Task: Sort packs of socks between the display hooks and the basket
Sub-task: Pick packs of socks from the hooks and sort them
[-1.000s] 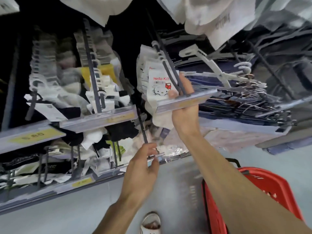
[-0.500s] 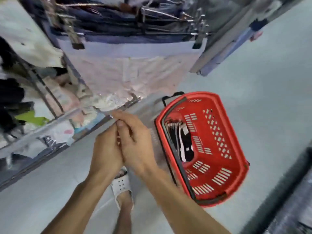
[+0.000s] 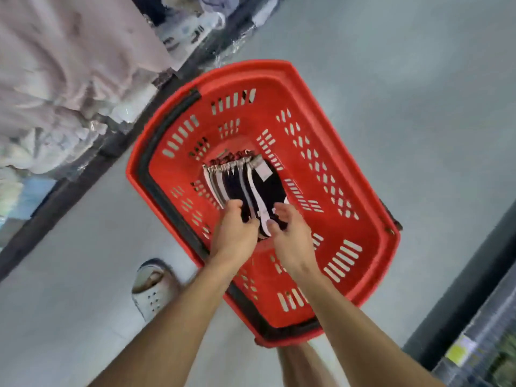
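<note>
A red plastic basket stands on the grey floor below me. A bundle of sock packs, black and white with small hangers at the far end, lies on its bottom. Both hands reach into the basket. My left hand curls its fingers over the near left end of the bundle. From the right, my right hand grips the same near end, thumb on a white sock. No display hooks are in view.
Packed pale garments hang on the rack at the upper left, above its dark base rail. My foot in a white sandal stands left of the basket. A dark fixture edges the lower right.
The view swung from the hooks down to the basket. Both hands left the hook rails, met in front of me, then dropped into the basket onto the sock packs.
</note>
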